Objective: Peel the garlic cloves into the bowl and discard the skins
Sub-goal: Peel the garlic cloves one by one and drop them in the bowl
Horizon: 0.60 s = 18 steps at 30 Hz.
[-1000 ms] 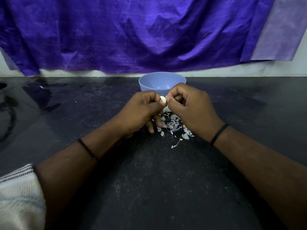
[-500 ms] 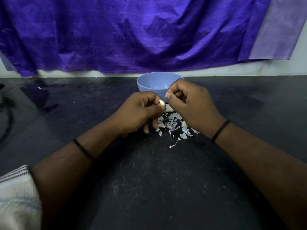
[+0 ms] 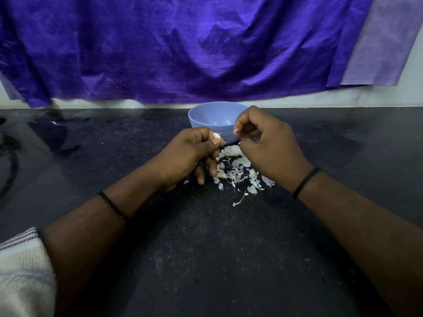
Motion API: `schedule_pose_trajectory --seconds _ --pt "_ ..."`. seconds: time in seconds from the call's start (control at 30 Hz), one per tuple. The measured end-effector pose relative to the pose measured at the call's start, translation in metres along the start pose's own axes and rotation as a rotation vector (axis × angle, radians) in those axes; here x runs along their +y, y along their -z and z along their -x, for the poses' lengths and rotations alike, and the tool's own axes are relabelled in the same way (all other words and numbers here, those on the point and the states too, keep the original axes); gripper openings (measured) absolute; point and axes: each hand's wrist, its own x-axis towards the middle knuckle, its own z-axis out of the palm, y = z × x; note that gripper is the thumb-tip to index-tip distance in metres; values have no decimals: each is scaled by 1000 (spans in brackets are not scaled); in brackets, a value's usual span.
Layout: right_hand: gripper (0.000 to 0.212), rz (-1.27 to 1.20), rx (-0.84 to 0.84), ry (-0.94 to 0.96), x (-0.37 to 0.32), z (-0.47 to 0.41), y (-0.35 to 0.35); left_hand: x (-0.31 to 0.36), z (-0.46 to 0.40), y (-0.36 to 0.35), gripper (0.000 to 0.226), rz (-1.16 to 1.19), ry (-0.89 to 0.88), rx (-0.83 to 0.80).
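Currently the left hand point(image 3: 190, 154) is pinching the garlic clove point(image 3: 216, 136) between thumb and fingertips, holding it just in front of the blue bowl point(image 3: 206, 115) at 12 o'clock, probably for a short drop once clean. The right hand point(image 3: 267, 147) is curling its fingers beside the clove, likely pinching a skin flake, but I can't tell. Skins point(image 3: 238, 172) are piling on the counter point(image 3: 206, 259) under both hands, probably so they're easy to discard.

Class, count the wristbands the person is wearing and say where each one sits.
2. A beaded band circles the left wrist; a plain black band circles the right wrist. Any further up the sleeves would be hidden.
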Motion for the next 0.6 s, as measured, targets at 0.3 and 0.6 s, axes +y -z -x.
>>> schedule_pose_trajectory --seconds 0.3,0.6 --pt "17 -31 -11 -96 -4 -1 4 -4 -2 1 9 -5 54 -71" --pt "28 170 -23 -61 4 0 1 -5 -2 5 10 -13 72 -64"
